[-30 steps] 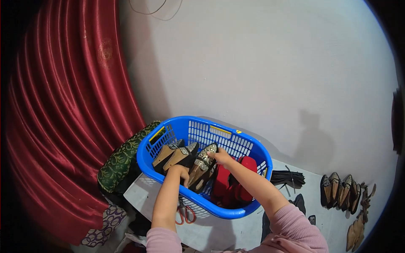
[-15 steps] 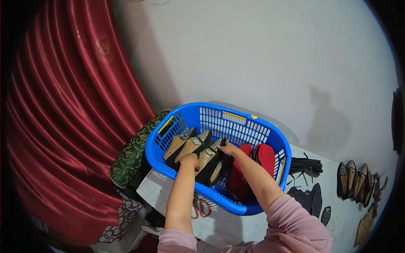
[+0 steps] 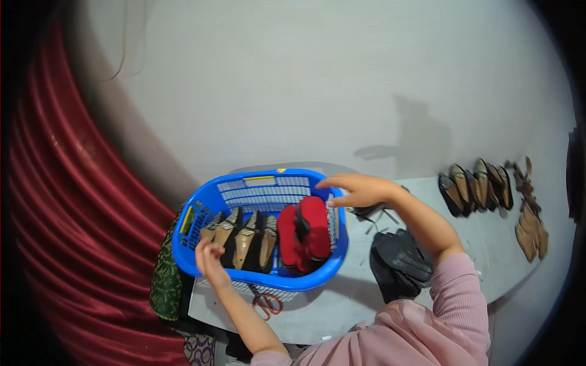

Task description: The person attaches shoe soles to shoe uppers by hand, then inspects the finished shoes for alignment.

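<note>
A blue plastic laundry basket (image 3: 311, 283) stands on the table with footwear inside. Its left half holds a row of black-and-tan shoes (image 3: 244, 244) with patterned uppers, set side by side. Red-soled slippers (image 3: 314, 226) lie in its right half, a black strap across them. My left hand (image 3: 210, 262) hovers at the front left rim beside the leftmost shoes, fingers loosely bent and apart, holding nothing. Over the right end of the basket, my right hand (image 3: 357, 188) stretches out with thumb and fingers spread and nothing in it.
Orange-handled scissors (image 3: 267, 305) lie before the basket on the white table (image 3: 348, 314). Right of it are black shoe parts (image 3: 400, 256), a row of shoes (image 3: 476, 186) and tan pieces (image 3: 531, 232). A green patterned cushion (image 3: 166, 274) and red curtain (image 3: 79, 201) stand left.
Both hands have let go of the shoes in the basket and moved apart, the left to the front left rim, the right up over the right end. The view has swung right.
</note>
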Action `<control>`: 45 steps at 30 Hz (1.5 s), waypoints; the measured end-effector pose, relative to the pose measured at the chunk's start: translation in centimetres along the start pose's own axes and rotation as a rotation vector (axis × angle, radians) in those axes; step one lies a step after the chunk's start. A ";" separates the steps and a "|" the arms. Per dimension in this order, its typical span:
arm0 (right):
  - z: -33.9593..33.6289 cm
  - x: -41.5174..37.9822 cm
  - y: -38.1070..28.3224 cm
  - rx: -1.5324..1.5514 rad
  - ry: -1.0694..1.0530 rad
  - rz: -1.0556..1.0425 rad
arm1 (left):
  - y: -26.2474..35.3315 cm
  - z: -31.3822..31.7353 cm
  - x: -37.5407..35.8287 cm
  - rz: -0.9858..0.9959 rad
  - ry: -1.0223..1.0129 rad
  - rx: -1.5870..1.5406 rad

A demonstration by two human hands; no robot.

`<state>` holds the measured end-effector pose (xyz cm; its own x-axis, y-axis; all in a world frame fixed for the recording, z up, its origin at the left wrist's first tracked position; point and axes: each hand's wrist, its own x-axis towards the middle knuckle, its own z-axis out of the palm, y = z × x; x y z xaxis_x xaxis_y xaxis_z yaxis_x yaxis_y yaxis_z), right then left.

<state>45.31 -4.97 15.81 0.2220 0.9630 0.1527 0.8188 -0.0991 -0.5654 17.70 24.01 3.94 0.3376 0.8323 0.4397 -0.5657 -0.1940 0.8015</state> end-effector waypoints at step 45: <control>3.4 -47.4 31.1 0.356 0.967 0.816 | -11.0 32.8 -45.4 -0.113 -0.855 1.343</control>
<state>58.48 -52.84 -11.74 0.9922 0.0753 0.0988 0.1191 -0.3493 -0.9294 33.26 -28.71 -11.52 0.8949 0.4402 0.0736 0.3779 -0.8349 0.4001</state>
